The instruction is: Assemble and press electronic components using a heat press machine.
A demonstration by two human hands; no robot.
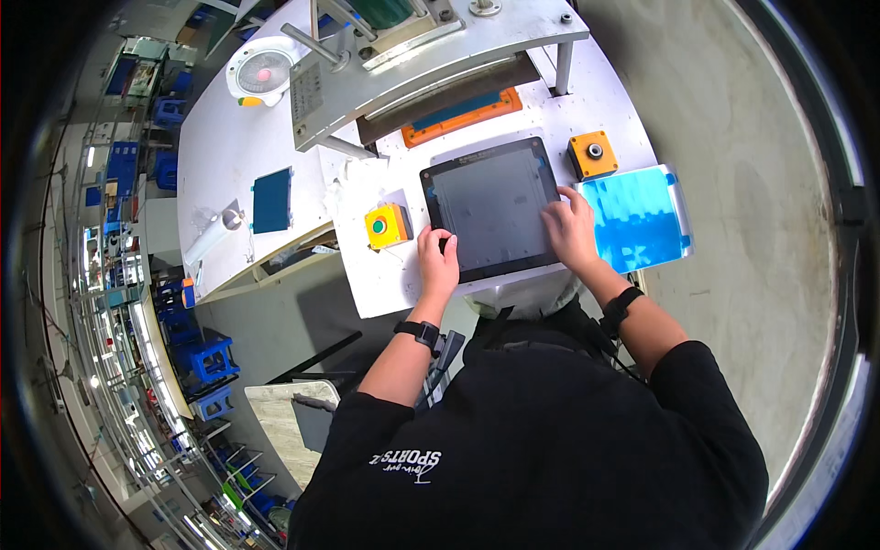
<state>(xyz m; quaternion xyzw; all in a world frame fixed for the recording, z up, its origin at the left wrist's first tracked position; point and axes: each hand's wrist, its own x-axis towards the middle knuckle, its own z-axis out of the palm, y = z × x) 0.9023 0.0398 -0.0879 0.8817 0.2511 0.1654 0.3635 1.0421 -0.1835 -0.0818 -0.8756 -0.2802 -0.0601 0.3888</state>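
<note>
A dark flat panel (492, 206) with a grey face and black border lies on the white worktable (403, 284) in front of me. My left hand (438, 261) grips its lower left edge, thumb on top. My right hand (570, 227) rests on its right edge, fingers curled over the border. Both wrists wear black bands.
A yellow box with a green button (387, 225) sits left of the panel, an orange box with a black button (592, 154) to its right. Blue film sheets (637, 218) lie at the far right. A metal press (412, 64) with an orange tray (461, 116) stands behind. Blue stools (209, 359) stand at left.
</note>
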